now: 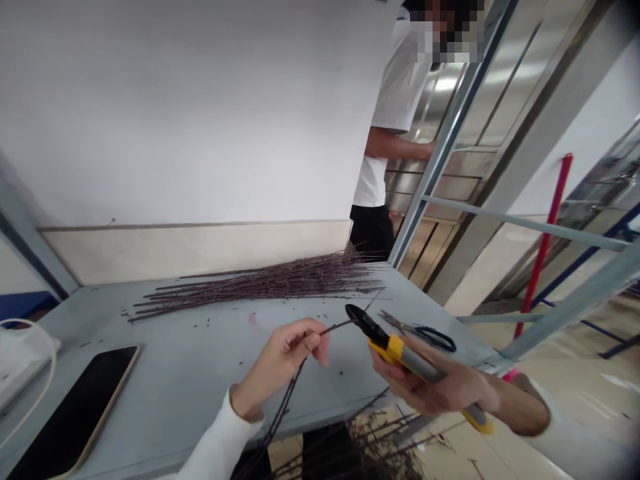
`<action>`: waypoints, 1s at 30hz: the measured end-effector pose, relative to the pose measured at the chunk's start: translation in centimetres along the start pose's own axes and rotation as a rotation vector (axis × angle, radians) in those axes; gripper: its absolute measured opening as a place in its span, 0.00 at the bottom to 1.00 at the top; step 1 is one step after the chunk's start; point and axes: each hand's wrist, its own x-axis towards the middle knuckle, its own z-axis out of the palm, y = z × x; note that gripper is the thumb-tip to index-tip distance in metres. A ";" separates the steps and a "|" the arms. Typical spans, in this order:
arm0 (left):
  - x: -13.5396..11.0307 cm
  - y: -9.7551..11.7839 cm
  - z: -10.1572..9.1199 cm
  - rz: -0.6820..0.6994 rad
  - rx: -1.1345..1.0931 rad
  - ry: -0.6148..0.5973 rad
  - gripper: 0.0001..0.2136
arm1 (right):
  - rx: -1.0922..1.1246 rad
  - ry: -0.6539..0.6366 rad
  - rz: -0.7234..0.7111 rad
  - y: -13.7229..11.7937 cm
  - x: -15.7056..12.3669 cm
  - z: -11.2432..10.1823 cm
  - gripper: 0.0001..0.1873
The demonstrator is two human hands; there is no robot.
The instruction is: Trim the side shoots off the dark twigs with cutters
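A pale grey counter point(200, 373) stands against a white wall, its surface dotted with tiny dark offcuts. Nearest the camera, the white-sleeved left hand point(285, 357) comes up from below with its wrist bent, thumb and fingertips pinching a thin dark twig point(333, 328) that runs from under the counter edge up and to the right. The right hand point(440, 390) reaches in from the right, palm up, its fingers wrapped around yellow-handled cutting pliers point(395, 347), whose black jaws meet the twig's tip. Below the hands, cut twig pieces point(380, 440) litter the floor. A black smartphone point(75, 413) lies flat at the left of the counter, beside a white cable loop point(54, 357). Just behind the pliers rest black-handled scissors point(425, 331). Farther back, a long heap of dark twigs point(270, 283) lies along the wall. Beyond the counter's far corner a person in a white shirt point(395, 100) stands by a metal frame.
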 end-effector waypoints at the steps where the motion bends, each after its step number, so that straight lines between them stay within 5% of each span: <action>1: -0.1 0.0 0.0 0.003 0.011 -0.004 0.16 | 0.171 -0.166 0.044 0.1 0.1 0.0 0.16; 4: -0.4 0.2 0.1 0.004 0.037 -0.001 0.16 | 0.667 -0.530 0.139 0.4 0.3 0.3 0.19; 7: -0.5 0.5 0.1 0.003 0.045 -0.009 0.16 | 0.831 -0.624 0.151 0.4 0.1 0.5 0.17; 9: -0.6 0.7 0.2 0.001 0.044 -0.023 0.16 | 0.755 -0.540 0.113 0.4 -0.2 0.5 0.18; 14: -0.8 1.1 1.0 -0.011 0.097 0.054 0.13 | 0.289 -0.002 0.110 0.1 -1.6 0.7 0.24; 19: -1.2 1.3 1.8 0.008 0.307 0.222 0.11 | -0.028 0.264 0.192 -0.9 -2.4 1.5 0.33; 23: -1.6 1.3 2.5 0.056 0.493 0.360 0.10 | -0.348 0.399 0.166 -2.4 -2.3 2.0 0.30; 30: -2.2 1.0 3.3 0.203 0.797 0.529 0.12 | -0.882 0.422 0.089 -4.3 -0.5 2.1 0.16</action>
